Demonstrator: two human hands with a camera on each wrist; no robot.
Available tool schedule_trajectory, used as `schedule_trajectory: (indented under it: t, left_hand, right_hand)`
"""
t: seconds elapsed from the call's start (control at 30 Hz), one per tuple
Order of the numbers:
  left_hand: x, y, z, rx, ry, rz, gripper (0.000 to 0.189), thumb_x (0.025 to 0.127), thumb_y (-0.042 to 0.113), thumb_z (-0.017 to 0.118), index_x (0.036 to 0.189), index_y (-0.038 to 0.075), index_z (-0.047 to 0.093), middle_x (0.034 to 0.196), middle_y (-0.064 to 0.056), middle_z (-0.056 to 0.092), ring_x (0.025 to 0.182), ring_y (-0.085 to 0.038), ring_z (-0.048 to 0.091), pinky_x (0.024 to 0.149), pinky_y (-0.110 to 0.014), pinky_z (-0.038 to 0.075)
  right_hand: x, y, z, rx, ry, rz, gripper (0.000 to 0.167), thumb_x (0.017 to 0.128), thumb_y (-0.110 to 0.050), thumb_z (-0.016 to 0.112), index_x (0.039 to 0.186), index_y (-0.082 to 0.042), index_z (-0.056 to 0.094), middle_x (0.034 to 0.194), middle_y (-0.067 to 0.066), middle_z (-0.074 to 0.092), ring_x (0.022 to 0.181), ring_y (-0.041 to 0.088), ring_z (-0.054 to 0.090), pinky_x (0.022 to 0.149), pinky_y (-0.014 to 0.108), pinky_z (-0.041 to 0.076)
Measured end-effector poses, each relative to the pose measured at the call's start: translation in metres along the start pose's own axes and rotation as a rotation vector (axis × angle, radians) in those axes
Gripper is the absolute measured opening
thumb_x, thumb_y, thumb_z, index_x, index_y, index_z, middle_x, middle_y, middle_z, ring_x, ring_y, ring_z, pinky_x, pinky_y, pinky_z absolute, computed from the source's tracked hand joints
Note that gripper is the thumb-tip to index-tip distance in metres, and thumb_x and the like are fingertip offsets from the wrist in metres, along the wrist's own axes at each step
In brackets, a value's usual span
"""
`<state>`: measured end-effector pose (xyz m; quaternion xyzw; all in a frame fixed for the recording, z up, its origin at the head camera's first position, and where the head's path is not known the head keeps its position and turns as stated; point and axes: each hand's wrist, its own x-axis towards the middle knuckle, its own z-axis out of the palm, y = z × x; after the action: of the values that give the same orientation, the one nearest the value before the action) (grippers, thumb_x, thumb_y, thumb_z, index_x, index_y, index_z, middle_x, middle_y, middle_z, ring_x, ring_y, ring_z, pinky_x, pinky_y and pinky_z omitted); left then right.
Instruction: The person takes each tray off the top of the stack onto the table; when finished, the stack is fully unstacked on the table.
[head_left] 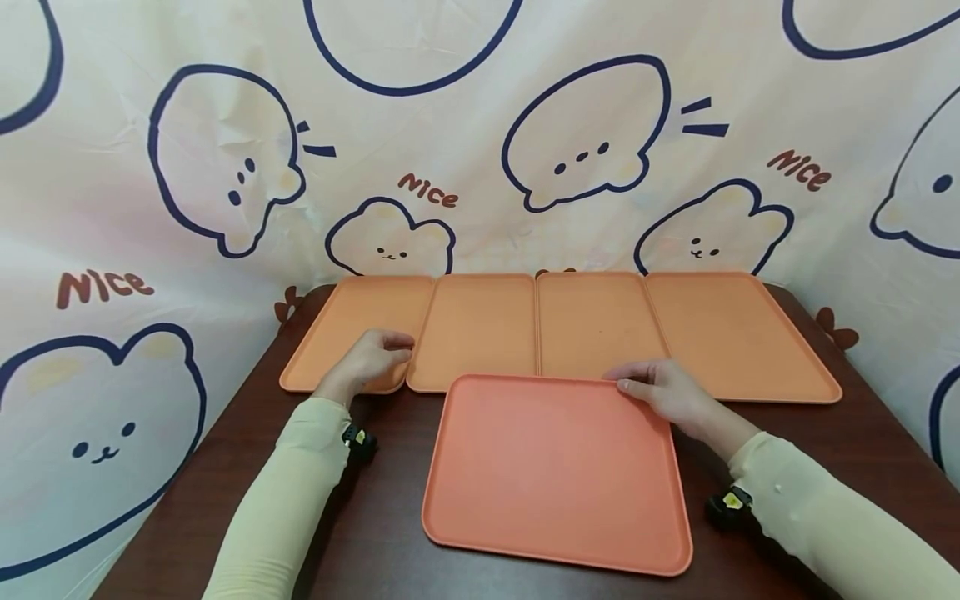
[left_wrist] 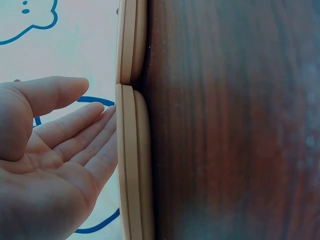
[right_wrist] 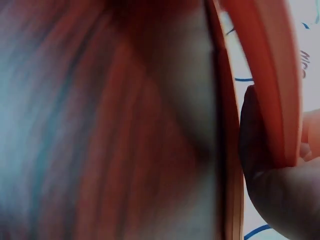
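Observation:
My right hand (head_left: 663, 392) pinches the far edge of a coral-pink tray (head_left: 555, 467), near its far right corner. In the right wrist view the coral tray's rim (right_wrist: 280, 100) runs between thumb and fingers, tilted against the tabletop. My left hand (head_left: 375, 358) is over the leftmost orange tray (head_left: 367, 304), close to its right edge. In the left wrist view that hand (left_wrist: 55, 145) has its fingers extended and the thumb apart, with nothing held. Whether its fingertips touch the tray I cannot tell.
Beside the leftmost one, more orange trays, a second (head_left: 480, 325), a third (head_left: 592, 325) and a fourth (head_left: 735, 333), line the far side of the dark wooden table (head_left: 382, 508). A cartoon-printed cloth (head_left: 480, 142) hangs behind and along the sides.

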<state>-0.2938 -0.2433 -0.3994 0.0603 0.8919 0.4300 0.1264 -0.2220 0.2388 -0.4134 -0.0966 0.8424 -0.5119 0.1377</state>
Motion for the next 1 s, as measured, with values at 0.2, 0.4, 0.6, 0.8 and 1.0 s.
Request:
schedule_trajectory:
  t: [0.2, 0.4, 0.6, 0.8, 1.0]
  left_hand:
    - [0.003, -0.001, -0.001, 0.003, 0.0, -0.019, 0.045, 0.112, 0.013, 0.055, 0.152, -0.006, 0.056, 0.16, -0.028, 0.052, 0.154, -0.043, 0.043, 0.126, -0.057, 0.039]
    - [0.002, 0.0, -0.002, 0.001, -0.008, -0.02, 0.045, 0.112, 0.013, 0.055, 0.152, -0.006, 0.056, 0.161, -0.028, 0.051, 0.154, -0.044, 0.043, 0.125, -0.057, 0.039]
    - [0.002, 0.001, -0.002, 0.003, -0.01, -0.034, 0.045, 0.112, 0.015, 0.055, 0.153, -0.004, 0.056, 0.161, -0.027, 0.051, 0.154, -0.043, 0.043, 0.125, -0.057, 0.039]
    - [0.002, 0.002, -0.002, 0.007, -0.013, -0.036, 0.045, 0.112, 0.015, 0.056, 0.152, -0.004, 0.056, 0.161, -0.027, 0.051, 0.153, -0.043, 0.044, 0.125, -0.057, 0.04]
    - [0.002, 0.001, 0.0, 0.012, -0.014, -0.056, 0.045, 0.111, 0.015, 0.056, 0.152, -0.004, 0.057, 0.16, -0.026, 0.053, 0.153, -0.041, 0.044, 0.125, -0.056, 0.04]
  right_hand:
    - [-0.001, -0.002, 0.008, -0.373, 0.063, -0.204, 0.016, 0.105, -0.015, 0.071, 0.115, -0.01, 0.083, 0.111, 0.006, 0.081, 0.099, 0.019, 0.071, 0.085, 0.034, 0.059]
    - [0.003, -0.009, 0.02, -0.592, 0.104, -0.34, 0.009, 0.099, -0.006, 0.076, 0.103, -0.011, 0.081, 0.101, 0.002, 0.076, 0.094, 0.02, 0.069, 0.084, 0.042, 0.059]
    - [0.008, -0.013, 0.026, -0.65, 0.065, -0.35, 0.006, 0.096, -0.003, 0.079, 0.099, -0.009, 0.078, 0.093, 0.0, 0.068, 0.085, 0.012, 0.058, 0.076, 0.032, 0.051]
    - [0.012, -0.014, 0.032, -0.702, 0.068, -0.317, 0.007, 0.097, -0.007, 0.079, 0.103, -0.005, 0.078, 0.09, 0.002, 0.066, 0.082, 0.013, 0.058, 0.075, 0.034, 0.052]
    - [0.015, -0.014, 0.034, -0.704, 0.081, -0.3, 0.006, 0.097, -0.01, 0.079, 0.094, -0.006, 0.078, 0.089, 0.002, 0.069, 0.081, 0.015, 0.061, 0.077, 0.038, 0.054]
